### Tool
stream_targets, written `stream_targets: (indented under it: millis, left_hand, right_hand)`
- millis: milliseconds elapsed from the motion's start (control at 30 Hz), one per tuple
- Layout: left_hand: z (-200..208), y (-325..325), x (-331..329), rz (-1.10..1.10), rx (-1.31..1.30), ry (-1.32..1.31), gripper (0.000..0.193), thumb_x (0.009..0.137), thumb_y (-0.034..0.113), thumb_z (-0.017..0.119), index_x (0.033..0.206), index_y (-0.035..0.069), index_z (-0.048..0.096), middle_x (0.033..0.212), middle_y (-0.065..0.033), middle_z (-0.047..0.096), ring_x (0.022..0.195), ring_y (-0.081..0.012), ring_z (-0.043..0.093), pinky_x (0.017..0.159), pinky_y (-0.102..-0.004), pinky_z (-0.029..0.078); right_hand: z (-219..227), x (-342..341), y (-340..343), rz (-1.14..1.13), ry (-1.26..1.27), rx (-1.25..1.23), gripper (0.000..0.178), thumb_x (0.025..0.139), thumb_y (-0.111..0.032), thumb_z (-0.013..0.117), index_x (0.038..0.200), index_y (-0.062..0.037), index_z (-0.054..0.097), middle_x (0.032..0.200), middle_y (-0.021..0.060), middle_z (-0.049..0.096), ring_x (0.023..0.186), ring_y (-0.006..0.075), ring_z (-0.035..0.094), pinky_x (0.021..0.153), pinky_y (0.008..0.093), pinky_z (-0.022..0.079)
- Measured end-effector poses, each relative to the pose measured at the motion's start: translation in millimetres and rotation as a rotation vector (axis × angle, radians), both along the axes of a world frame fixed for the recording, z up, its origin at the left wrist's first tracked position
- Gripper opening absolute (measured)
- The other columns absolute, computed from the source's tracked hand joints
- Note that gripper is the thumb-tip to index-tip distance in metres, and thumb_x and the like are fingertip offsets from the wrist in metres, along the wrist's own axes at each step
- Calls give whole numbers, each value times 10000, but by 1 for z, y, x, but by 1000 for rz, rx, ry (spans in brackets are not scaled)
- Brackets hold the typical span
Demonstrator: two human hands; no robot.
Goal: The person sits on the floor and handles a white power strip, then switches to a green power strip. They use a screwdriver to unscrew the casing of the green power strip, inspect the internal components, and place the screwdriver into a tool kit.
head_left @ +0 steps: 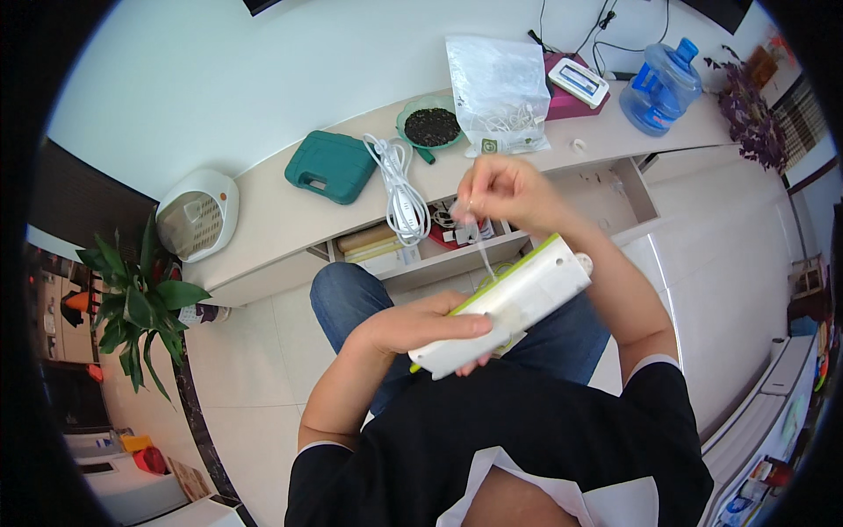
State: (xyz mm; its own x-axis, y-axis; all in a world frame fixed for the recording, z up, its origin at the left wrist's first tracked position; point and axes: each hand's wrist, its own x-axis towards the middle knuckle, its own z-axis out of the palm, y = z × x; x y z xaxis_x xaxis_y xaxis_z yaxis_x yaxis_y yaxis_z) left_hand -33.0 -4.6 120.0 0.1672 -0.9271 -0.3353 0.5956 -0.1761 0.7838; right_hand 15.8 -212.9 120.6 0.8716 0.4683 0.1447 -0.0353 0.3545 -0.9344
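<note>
My left hand (430, 323) grips a long white case with a lime-green edge (544, 281), thumb across its pale face. It tilts over my lap, upper end to the right. Small round holes show near its ends; what it is I cannot tell. Above it, my right hand (505, 191) is closed in a pinch, slightly blurred, on a thin clear strip (485, 255) that runs down toward the case's green edge. Whether the strip is tape or film is unclear. Part of a lime-green cord (499, 270) shows behind the case.
An open drawer (439, 263) before my knees holds papers and small items; another open drawer (615, 202) is at right. On the cabinet (263, 198) are a green tool case (329, 165), coiled white cable (404, 198), glass bowl (408, 114), plastic bag (496, 83) and blue water jug (660, 88).
</note>
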Motion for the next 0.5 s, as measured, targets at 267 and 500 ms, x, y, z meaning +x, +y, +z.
stream_targets:
  millis: [267, 500]
  left_hand:
    - [-56, 16, 30, 587, 131, 54, 506, 893, 451, 463, 1036, -33, 495, 734, -125, 587, 580, -208, 600, 526, -318, 505]
    - [-42, 19, 31, 648, -58, -109, 500, 885, 457, 466, 1016, -24, 509, 772, -124, 588, 608, -197, 587, 564, -311, 492]
  right_hand:
    - [70, -9, -41, -198, -486, 64, 103, 828, -26, 593, 821, -49, 492, 897, 73, 564, 810, 142, 589, 726, 267, 494]
    - [32, -19, -31, -253, -166, -206, 142, 866, -110, 562, 984, -61, 501, 915, 27, 559, 840, 105, 543, 751, 252, 446]
